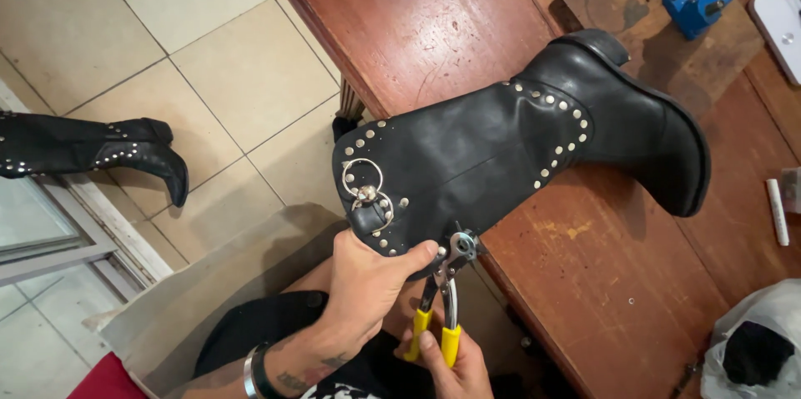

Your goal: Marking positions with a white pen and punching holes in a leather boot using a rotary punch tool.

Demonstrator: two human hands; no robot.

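Boot: we are holding a black studded boot (pixel 501 144) on its side on the worn wooden table (pixel 434 15), its shaft end hanging over the table edge toward us, the heel and toe lying further in.
Left hand: our left hand (pixel 367 282) is closing around the lower edge of the shaft, thumb pressing on the leather just below the metal rings (pixel 364 184).
Right hand: our right hand (pixel 455 366) is wrapping its fingers around the yellow handles of the punch pliers (pixel 446 295), squeezing them close together.
Pliers head: it is biting the shaft edge right beside our left thumb.
Risk: we are judging that the jaws could pinch the thumb, or the leather could slip and leave the hole off line.
Nearby: a second boot (pixel 92 153) is lying on the tiled floor (pixel 209 57).
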